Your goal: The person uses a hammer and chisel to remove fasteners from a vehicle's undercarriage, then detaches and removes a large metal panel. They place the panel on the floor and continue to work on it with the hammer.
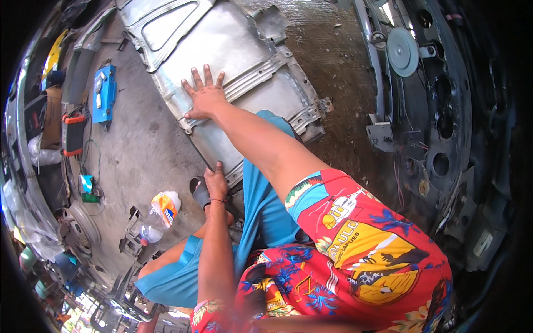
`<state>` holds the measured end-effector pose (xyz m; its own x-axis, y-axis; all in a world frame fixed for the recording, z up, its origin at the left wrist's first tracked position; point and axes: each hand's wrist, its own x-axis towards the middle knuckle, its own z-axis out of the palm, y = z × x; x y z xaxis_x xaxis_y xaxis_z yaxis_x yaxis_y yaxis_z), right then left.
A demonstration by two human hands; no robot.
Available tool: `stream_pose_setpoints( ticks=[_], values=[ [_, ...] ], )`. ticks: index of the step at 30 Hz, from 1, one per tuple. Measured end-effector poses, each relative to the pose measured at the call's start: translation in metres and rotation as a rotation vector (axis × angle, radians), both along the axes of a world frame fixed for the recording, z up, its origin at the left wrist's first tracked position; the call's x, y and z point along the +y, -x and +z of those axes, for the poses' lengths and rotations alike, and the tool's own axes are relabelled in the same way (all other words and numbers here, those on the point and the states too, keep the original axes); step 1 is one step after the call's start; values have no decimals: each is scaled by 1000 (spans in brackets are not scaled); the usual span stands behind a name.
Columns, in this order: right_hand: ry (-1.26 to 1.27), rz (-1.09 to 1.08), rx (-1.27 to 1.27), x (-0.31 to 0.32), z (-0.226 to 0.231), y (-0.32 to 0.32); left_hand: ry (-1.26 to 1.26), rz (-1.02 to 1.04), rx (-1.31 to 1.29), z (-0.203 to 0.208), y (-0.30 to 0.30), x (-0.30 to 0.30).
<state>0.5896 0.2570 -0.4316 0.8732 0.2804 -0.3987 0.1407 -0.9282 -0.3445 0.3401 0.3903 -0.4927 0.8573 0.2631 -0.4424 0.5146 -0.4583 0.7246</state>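
A large bare sheet-metal vehicle panel [233,36], silvery with ribs and bolt holes, lies across the floor in front of me, its near end by my legs. My right hand [206,95] rests flat on it, palm down with the fingers spread. Lower down, my left hand [216,182] is closed around the panel's left edge, near my sandalled foot; its fingers are partly hidden. My right forearm and knee cover some of the panel's near end.
A blue metal case [104,94], an orange-and-black device [73,135] with a cable and a wheel rim [81,228] are at left. Beside my left leg lies a plastic bottle [154,230] with an orange-and-white label. A dark vehicle body [438,122] stands at right.
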Motion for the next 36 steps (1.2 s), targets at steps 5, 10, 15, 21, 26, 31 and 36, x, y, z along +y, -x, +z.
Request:
stream_pose_setpoints(
  ticks=[5,10,15,21,26,31,36],
  values=[
    [12,21,2,4,2,-1,-15,21,68,0,2,-1],
    [66,39,-12,13,8,-2,23,64,36,4,2,0],
    [128,61,-2,17,5,-4,-7,84,44,7,2,-2],
    [124,67,-2,18,6,-4,47,101,65,18,1,-3],
    [133,60,17,20,10,-4,58,111,80,17,0,-2],
    [128,62,31,21,11,-5,66,111,86,15,2,-1],
    [156,62,33,23,11,-5,89,119,29,9,5,-1]
  ],
)
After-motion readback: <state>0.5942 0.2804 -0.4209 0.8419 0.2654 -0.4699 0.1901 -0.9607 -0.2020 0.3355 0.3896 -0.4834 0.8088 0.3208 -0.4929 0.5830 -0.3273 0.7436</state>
